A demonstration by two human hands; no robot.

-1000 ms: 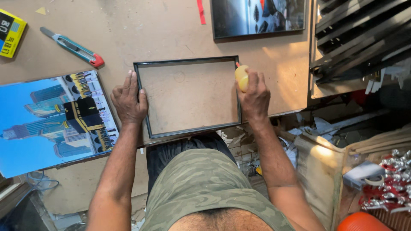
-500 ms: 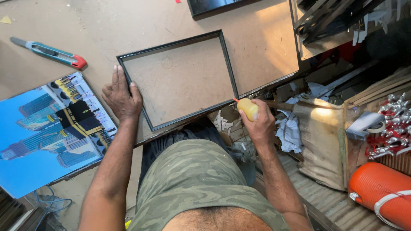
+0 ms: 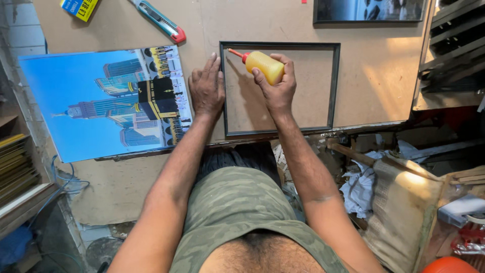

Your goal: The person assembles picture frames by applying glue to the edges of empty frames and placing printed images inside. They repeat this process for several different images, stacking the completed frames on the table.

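A dark rectangular picture frame lies flat on the brown worktable, its inside showing bare board. My left hand rests flat on the table against the frame's left side. My right hand grips a yellow glue bottle with a red nozzle, tipped sideways so the nozzle points at the frame's upper left inner corner. To the left of the frame lies a large blue printed picture of tall buildings and a black cube-shaped building.
A utility knife with a red end and a yellow box lie at the table's far edge. Another framed picture sits at the top right. Stacked frame mouldings stand right; rags and paper lie below.
My right hand came up from beside the table's edge with the glue bottle and now holds it over the frame's upper left corner. My left hand stayed on the frame's left side.
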